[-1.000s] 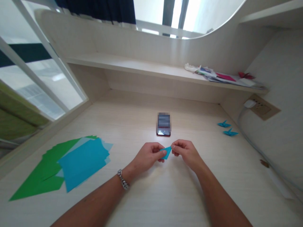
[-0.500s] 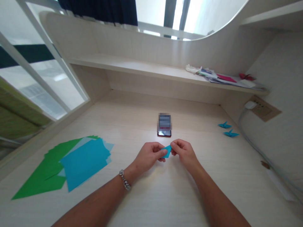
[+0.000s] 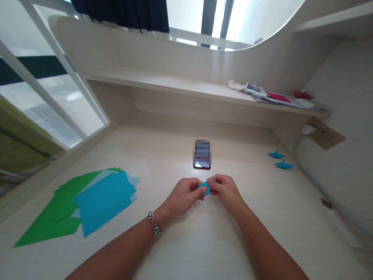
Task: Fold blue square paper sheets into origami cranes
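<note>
A small piece of folded blue paper (image 3: 206, 187) is held between my two hands, just in front of the phone. My left hand (image 3: 188, 192) pinches its left side, thumb lying over the front. At the paper's upper right, the thumb and fingers of my right hand (image 3: 223, 188) grip the edge. The fingers cover much of the paper, so its full shape is hidden. Beyond the hands a phone (image 3: 202, 155) lies flat with its screen lit and partly blurred out. Two folded blue paper cranes (image 3: 284, 165) rest at the right of the desk.
Blue sheets (image 3: 106, 200) overlap green sheets (image 3: 46, 217) on the desk at left. Papers (image 3: 274, 96) and a red folded paper piece (image 3: 303, 95) lie on the shelf (image 3: 175, 83). A cable (image 3: 309, 171) runs from the wall socket (image 3: 325, 134) down the right side.
My right fingers have moved slightly left, over more of the blue paper, and its upper edge now looks bent. Both hands sit a little lower.
</note>
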The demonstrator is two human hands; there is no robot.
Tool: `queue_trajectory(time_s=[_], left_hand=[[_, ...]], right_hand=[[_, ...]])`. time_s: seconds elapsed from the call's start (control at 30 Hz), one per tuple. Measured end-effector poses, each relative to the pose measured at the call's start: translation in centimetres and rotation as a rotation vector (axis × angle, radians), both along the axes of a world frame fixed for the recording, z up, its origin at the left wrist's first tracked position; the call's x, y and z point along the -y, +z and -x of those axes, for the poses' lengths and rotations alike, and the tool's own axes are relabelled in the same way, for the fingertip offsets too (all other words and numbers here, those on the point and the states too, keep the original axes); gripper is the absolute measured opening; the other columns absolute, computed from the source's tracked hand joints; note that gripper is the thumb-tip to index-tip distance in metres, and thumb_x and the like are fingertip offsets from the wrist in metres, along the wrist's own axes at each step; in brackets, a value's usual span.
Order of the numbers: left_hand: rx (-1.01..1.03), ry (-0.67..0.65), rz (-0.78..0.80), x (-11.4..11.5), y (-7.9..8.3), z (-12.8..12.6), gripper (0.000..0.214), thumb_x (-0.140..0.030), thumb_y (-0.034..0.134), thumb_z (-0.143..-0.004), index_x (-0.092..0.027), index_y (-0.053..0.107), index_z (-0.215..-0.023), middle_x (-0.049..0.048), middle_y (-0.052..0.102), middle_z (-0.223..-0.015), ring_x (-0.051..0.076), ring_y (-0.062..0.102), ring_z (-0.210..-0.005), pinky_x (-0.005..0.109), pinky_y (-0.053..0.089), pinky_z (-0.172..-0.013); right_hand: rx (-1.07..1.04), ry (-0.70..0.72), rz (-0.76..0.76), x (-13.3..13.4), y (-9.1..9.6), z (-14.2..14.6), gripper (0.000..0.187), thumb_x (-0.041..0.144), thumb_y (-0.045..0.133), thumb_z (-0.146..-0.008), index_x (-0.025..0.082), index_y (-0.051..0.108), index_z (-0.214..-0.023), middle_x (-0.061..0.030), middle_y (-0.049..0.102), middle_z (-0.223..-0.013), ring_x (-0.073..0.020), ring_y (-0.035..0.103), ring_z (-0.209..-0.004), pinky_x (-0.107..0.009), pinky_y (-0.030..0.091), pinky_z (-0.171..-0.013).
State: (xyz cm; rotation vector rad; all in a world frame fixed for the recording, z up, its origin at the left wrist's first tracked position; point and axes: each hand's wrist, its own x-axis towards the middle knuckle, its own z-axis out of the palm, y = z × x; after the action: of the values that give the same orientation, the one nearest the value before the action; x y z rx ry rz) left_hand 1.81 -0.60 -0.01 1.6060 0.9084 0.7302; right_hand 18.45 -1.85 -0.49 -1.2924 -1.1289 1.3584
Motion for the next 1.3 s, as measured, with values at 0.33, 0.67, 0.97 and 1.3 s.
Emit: queue_trajectory(time_s=[0.33,0.67,0.97,1.3], left_hand=[[0.068,0.003,0.094,0.1,0.2,-0.1,0.024,-0.034,0.061,-0.079,-0.012,0.064,-0.070,0.0047,0.066,-0.063,0.014,0.059,-0.058,0.024,0.044,-0.057],[0.250,-0.029,0.165,-0.3,-0.3,0.0,0.027,-0.016,0.070,-0.069,-0.013,0.067,-0.095,0.0084,0.071,-0.090,0.020,0.066,-0.084,0.031,0.049,-0.077],[0.264,0.103,0.190,-0.5,-0.6,-0.3,0.028,-0.027,0.061,-0.079,-0.014,0.069,-0.103,0.0100,0.072,-0.096,0.021,0.066,-0.082,0.034,0.053,-0.075],[0.228,0.204,0.160,-0.7,-0.9,-0.2,0.029,-0.035,0.062,-0.080,-0.013,0.071,-0.095,0.0083,0.072,-0.082,0.018,0.066,-0.073,0.028,0.053,-0.068]], right_hand=[[-0.060,0.009,-0.015,0.1,0.4,-0.1,0.034,0.045,0.062,-0.077,0.015,0.060,-0.062,0.0004,0.058,-0.055,-0.0103,0.050,-0.049,-0.023,0.039,-0.051],[0.135,-0.072,-0.141,-0.5,-0.5,-0.4,0.041,0.050,0.057,-0.080,0.016,0.055,-0.057,0.0016,0.052,-0.047,-0.0100,0.046,-0.045,-0.023,0.034,-0.045],[0.059,-0.075,-0.091,-0.2,-0.5,0.5,0.035,0.047,0.065,-0.073,0.016,0.061,-0.090,-0.0027,0.065,-0.071,-0.0155,0.059,-0.061,-0.026,0.046,-0.053],[0.174,-0.145,-0.206,0.3,-1.0,1.6,0.047,0.024,0.075,-0.063,0.019,0.054,-0.105,-0.0023,0.068,-0.076,-0.0185,0.065,-0.068,-0.030,0.052,-0.064]])
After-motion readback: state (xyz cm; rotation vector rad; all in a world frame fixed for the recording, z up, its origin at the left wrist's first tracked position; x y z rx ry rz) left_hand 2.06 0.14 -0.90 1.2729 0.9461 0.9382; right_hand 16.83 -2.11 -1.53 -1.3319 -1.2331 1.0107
